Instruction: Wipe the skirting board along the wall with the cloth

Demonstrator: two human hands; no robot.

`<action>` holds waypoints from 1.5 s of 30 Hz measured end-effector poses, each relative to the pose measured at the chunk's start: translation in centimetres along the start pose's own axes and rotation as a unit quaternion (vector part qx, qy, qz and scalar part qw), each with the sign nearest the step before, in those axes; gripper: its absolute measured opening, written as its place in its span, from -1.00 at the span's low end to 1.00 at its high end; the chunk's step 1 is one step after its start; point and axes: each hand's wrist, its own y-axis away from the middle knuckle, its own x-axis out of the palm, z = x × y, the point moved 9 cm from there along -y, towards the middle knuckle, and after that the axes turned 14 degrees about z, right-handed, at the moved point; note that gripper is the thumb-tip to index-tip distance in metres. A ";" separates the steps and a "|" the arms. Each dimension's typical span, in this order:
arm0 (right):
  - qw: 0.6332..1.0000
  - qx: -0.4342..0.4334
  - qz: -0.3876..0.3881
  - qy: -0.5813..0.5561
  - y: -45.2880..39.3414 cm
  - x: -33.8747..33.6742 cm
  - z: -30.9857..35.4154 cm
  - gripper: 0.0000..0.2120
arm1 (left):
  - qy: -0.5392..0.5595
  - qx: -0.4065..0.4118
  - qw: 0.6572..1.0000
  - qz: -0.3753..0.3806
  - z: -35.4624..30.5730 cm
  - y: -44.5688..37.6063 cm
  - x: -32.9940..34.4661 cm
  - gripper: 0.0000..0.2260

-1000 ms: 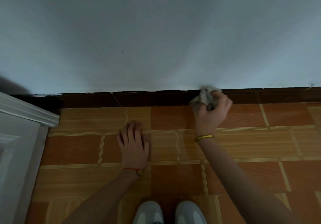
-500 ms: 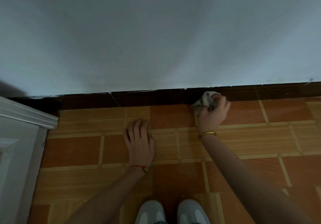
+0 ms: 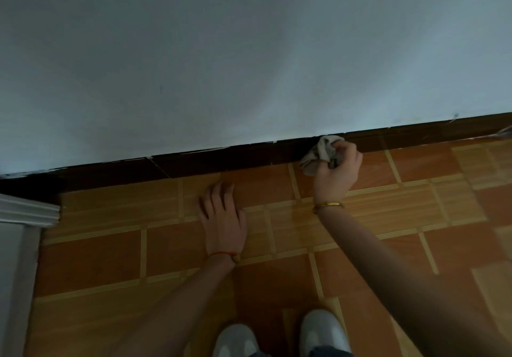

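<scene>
Against dark skirting board point(image 3: 249, 154), crumpled grey cloth point(image 3: 318, 153), bunched in right hand point(image 3: 336, 172)

two hands point(image 3: 224, 218), one cloth point(image 3: 318, 154), two shoes point(image 3: 235, 340)

This looks like a room in a home: a plain pale painted wall point(image 3: 249, 51) meets a dark wooden skirting board point(image 3: 221, 159), the floor point(image 3: 110, 245) is orange-brown patterned tile, and white moulded door trim point(image 3: 27, 212) stands at the left.
</scene>
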 end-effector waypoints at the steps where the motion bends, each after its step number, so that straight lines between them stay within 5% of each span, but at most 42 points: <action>1: 1.000 -0.011 0.004 0.002 0.0 0.1 0.3 -0.71 | -0.005 -0.001 1.000 0.003 0.0 0.0 0.0 -0.53; 10: 0.988 -0.112 0.106 0.015 2.6 4.8 2.9 -0.73 | -0.029 -0.001 1.000 0.003 0.0 -0.1 0.1 -0.54; 20: 1.000 -0.023 0.014 0.014 -2.3 -1.7 -1.2 -0.70 | -0.023 -0.014 0.999 -0.021 -0.2 0.1 0.0 -0.55; 28: 0.985 -0.095 0.146 -0.008 1.0 4.0 0.4 -0.75 | -0.035 -0.015 0.999 -0.036 -0.5 0.2 -0.1 -0.55; 35: 0.999 0.022 0.017 -0.021 -4.8 -4.6 -4.2 -0.66 | -0.044 -0.035 0.997 -0.044 -0.6 0.3 -0.1 -0.55; 45: 0.978 -0.131 0.158 -0.043 -1.1 1.1 -0.3 -0.76 | -0.029 -0.062 0.997 -0.046 -1.0 0.7 -0.2 -0.56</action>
